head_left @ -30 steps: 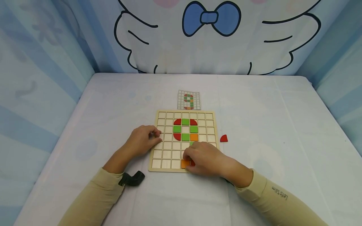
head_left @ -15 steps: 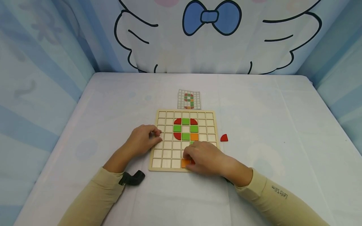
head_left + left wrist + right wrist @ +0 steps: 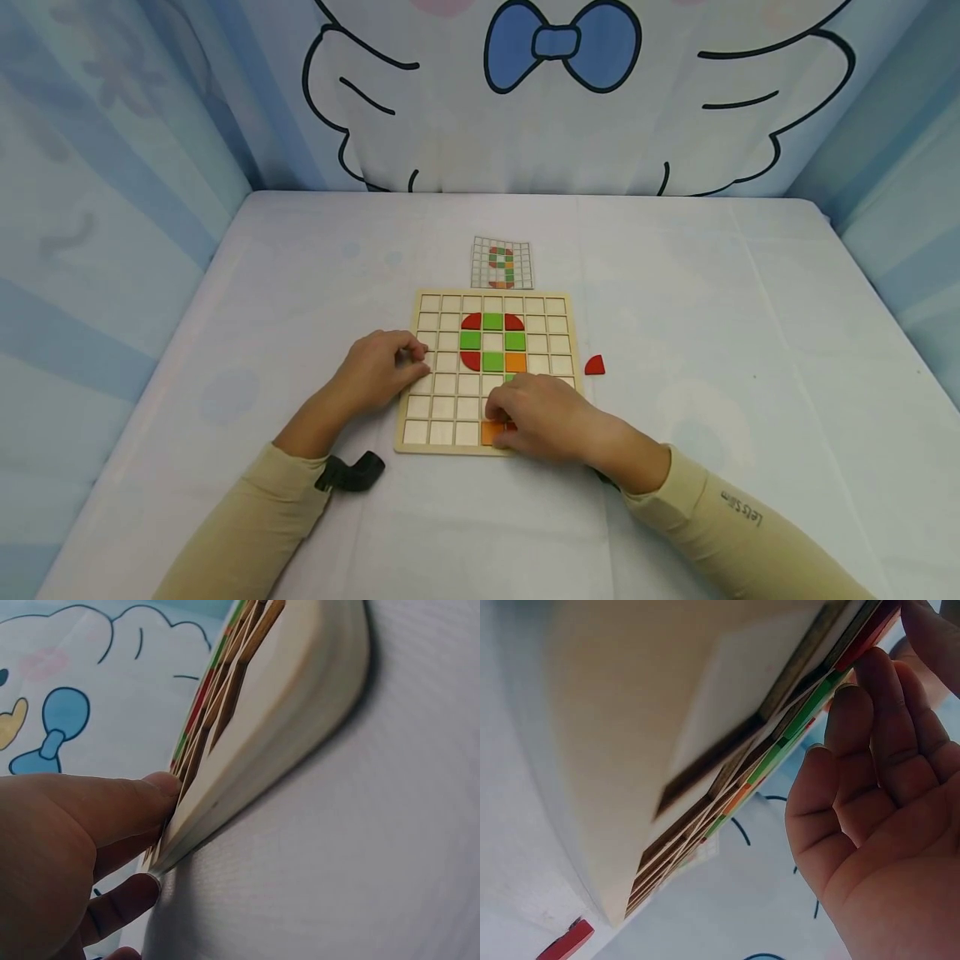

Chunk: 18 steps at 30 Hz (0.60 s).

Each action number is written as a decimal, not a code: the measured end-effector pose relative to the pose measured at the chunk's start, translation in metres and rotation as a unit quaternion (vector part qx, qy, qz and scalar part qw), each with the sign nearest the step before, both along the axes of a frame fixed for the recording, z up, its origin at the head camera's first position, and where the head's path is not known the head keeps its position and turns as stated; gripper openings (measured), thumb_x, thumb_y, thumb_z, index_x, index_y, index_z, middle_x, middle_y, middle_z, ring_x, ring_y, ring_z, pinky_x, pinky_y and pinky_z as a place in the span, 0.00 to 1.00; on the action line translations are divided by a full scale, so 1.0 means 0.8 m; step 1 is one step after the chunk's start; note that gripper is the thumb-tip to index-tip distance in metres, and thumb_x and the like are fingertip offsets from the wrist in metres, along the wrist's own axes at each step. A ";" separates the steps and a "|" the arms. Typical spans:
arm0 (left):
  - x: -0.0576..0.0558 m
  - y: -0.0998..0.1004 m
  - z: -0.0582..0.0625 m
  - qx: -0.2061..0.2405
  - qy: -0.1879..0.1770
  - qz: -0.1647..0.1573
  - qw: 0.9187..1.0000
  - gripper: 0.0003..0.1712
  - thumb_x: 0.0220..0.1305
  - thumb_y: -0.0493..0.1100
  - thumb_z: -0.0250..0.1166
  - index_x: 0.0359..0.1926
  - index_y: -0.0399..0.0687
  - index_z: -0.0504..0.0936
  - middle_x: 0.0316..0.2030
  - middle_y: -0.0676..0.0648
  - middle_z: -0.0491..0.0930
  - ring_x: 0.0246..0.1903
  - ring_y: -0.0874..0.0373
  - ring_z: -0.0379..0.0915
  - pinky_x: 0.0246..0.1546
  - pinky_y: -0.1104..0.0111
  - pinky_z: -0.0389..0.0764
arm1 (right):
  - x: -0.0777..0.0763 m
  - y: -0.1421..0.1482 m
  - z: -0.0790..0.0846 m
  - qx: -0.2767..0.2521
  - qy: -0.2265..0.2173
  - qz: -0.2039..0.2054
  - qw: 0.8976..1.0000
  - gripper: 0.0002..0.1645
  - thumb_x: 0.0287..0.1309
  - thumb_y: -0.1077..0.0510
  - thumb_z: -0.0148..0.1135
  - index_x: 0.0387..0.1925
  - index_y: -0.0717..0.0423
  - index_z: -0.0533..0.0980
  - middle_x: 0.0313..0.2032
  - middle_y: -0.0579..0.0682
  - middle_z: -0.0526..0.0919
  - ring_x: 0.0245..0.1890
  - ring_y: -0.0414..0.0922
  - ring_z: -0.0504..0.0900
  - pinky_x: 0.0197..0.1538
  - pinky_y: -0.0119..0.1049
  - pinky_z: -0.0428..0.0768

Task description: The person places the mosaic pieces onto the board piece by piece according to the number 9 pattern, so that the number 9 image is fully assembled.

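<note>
Head view first: I've got the wooden grid board (image 3: 491, 372) lying flat on the white table (image 3: 712, 333), and my right hand (image 3: 543, 421) is over its near edge, fingers curled down on a red piece (image 3: 511, 430) just beside the orange tile (image 3: 491, 432) in the bottom row. I'd say I'm mid-placement, seating that red piece into its cell. My left hand (image 3: 377, 372) rests on the board's left edge, fingers bent, steadying it. The next move, I reckon, calls for pressing the piece flush and then fetching the spare red quarter-round (image 3: 594, 366) lying off the board's right side. The pattern card (image 3: 502, 263) sits just beyond the board.

Left wrist view: thumb (image 3: 120, 806) on top of the board's rim (image 3: 300, 705), a finger below it, so a light pinch on the edge.

Right wrist view: fingers (image 3: 870, 742) loosely bent above the board, their tips touching the tiles; the grip on the red piece itself I cannot tell from here. The board shows a thick pale frame, shallow square cells, and red, green and orange tiles sitting in them.
</note>
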<state>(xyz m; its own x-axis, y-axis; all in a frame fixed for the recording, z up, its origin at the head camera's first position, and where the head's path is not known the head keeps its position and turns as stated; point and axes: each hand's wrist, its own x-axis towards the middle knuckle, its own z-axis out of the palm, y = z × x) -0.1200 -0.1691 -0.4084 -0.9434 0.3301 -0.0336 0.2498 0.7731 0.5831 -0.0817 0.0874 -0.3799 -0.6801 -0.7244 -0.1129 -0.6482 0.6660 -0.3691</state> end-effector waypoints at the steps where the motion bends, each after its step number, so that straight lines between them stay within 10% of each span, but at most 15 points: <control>1: 0.000 0.000 0.000 0.000 0.000 0.001 1.000 0.08 0.65 0.44 0.70 0.34 0.48 0.79 0.46 0.49 0.84 0.39 0.52 0.71 0.42 0.58 0.70 | 0.000 0.000 0.000 0.000 0.000 0.000 1.000 0.09 0.56 0.55 0.73 0.36 0.52 0.81 0.31 0.42 0.80 0.33 0.41 0.73 0.40 0.37 0.75; 18: 0.000 -0.001 0.000 0.004 -0.004 0.004 1.000 0.07 0.65 0.43 0.70 0.34 0.48 0.80 0.46 0.49 0.84 0.39 0.52 0.71 0.42 0.58 0.70 | -0.002 0.009 0.007 -0.021 -0.035 -0.014 0.999 0.15 0.58 0.53 0.72 0.45 0.53 0.82 0.38 0.41 0.81 0.40 0.40 0.75 0.47 0.39 0.76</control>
<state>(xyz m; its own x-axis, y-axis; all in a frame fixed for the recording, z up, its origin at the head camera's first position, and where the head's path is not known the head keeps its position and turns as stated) -0.1197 -0.1695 -0.4081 -0.9458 0.3227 -0.0375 0.2393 0.7702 0.5912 -0.0833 0.0947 -0.3744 -0.6912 -0.7108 -0.1305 -0.6013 0.6659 -0.4416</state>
